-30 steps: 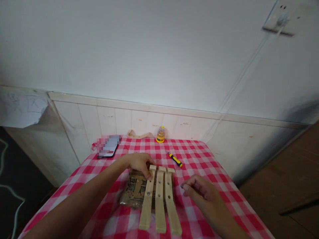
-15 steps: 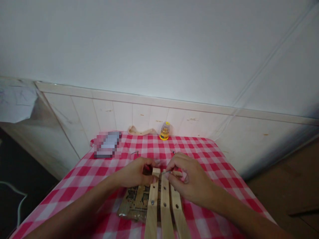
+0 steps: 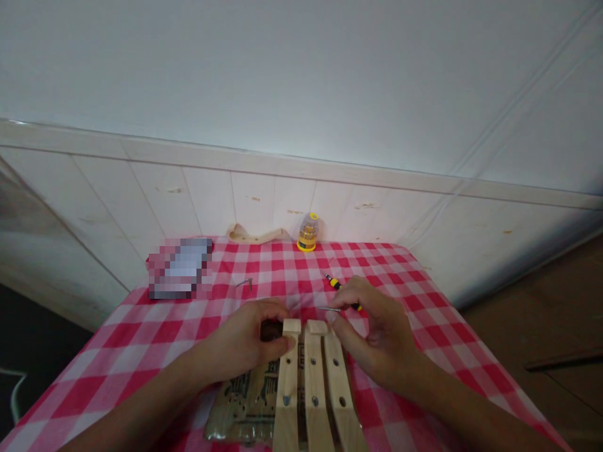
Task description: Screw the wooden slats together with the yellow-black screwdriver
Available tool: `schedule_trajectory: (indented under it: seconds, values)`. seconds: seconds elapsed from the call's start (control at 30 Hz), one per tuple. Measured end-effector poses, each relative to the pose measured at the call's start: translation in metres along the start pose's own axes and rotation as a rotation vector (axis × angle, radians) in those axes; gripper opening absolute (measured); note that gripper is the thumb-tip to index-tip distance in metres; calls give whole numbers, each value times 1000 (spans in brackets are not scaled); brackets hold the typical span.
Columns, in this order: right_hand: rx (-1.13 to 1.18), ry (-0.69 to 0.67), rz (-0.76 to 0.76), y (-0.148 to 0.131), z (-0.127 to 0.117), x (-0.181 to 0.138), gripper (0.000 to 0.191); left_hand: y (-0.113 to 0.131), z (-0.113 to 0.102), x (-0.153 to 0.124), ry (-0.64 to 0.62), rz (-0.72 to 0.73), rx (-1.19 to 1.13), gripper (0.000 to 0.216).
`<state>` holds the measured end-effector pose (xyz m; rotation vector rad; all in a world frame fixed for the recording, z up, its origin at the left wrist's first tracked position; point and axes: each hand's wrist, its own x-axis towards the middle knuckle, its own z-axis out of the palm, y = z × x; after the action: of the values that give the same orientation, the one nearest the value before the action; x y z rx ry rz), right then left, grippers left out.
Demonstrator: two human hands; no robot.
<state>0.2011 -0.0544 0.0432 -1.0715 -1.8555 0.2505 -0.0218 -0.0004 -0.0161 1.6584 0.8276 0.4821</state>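
Observation:
My left hand (image 3: 254,336) is closed round the far end of the leftmost wooden bar (image 3: 287,376), with thumb and fingers on either side. This bar has a metal screw (image 3: 286,400) in its lower hole, and its upper hole is bare. Two similar bars, the middle wooden bar (image 3: 314,383) and the right wooden bar (image 3: 340,383), lie alongside with dark spots at their holes. A thin metal screw (image 3: 328,308) is pinched between thumb and forefinger of my right hand (image 3: 377,326), just beyond the bars' far ends. Its exact shape is too small to make out.
Under the bars lies a brown printed package (image 3: 245,414). A yellow-black screwdriver (image 3: 334,284) rests behind my right hand. Small metal pieces (image 3: 249,284) lie on the checked cloth (image 3: 226,314). Farther back are a blurred-out phone (image 3: 186,267), a curved wooden piece (image 3: 257,236) and a bit holder (image 3: 308,233).
My right hand has drawn back to the right from the bars, still pinching the screw, and the screwdriver shows more. My left hand keeps its hold. The camera view has shifted.

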Motion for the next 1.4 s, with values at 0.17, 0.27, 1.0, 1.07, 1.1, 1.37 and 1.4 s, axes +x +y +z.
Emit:
schedule_trajectory:
  seconds: [0.17,0.27,1.0,1.07,1.1,1.37,1.4]
  values:
    - [-1,-136,4,-13,4,5,12,2,-1,0,16,34,50,18]
    - [-36,-255,-25,-21,3,8,15,4,-1,0,20,56,87,16]
    - [16,206,488,-60,-40,-62,8,-7,-3,1,12,51,100,28]
    - [72,350,606,-60,-41,-87,11,-4,-3,0,9,54,119,29]
    - [85,436,644,-62,-40,-99,15,-3,-3,0,9,55,122,29]
    - [125,633,838,-85,-30,-163,25,-7,-3,2,-7,59,85,34]
    - [129,628,845,-86,-30,-167,25,-7,-4,2,-11,65,91,34]
